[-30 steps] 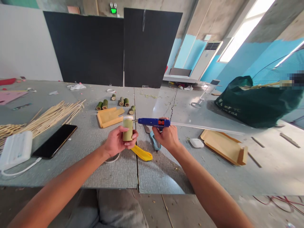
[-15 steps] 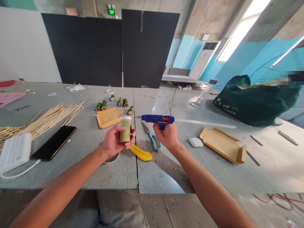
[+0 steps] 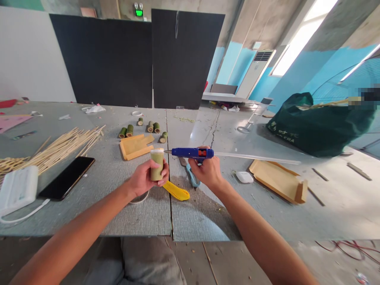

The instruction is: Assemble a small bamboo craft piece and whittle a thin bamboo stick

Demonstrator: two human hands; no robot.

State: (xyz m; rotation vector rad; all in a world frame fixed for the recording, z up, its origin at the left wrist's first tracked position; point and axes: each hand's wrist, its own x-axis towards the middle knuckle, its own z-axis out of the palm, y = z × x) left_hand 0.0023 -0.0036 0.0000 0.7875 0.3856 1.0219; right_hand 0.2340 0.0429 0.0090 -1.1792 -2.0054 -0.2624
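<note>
My left hand (image 3: pixel 147 176) is closed round an upright piece of bamboo (image 3: pixel 156 168) with a pale band at its top rim. My right hand (image 3: pixel 208 171) grips a blue hot glue gun (image 3: pixel 191 152), a long clear glue stick (image 3: pixel 258 158) jutting from its back. The gun's nozzle tip is at the bamboo's top rim; whether they touch I cannot tell. Beneath the gun lie blue-handled scissors (image 3: pixel 193 176), partly hidden by my right hand. A yellow utility knife (image 3: pixel 177 191) rests between my hands on the table.
Several short bamboo pieces (image 3: pixel 130 130) stand or lie behind a cardboard tray (image 3: pixel 135 147). On the left are bamboo sticks (image 3: pixel 65 144), a phone (image 3: pixel 67 178) and a white power bank (image 3: pixel 19 190). Another cardboard tray (image 3: pixel 277 180), a white case (image 3: pixel 245 177) and a green bag (image 3: pixel 314 128) occupy the right.
My right hand has brought the glue gun left and slightly down, so its nozzle has come to the bamboo's top rim. The bamboo in my left hand has dropped a little.
</note>
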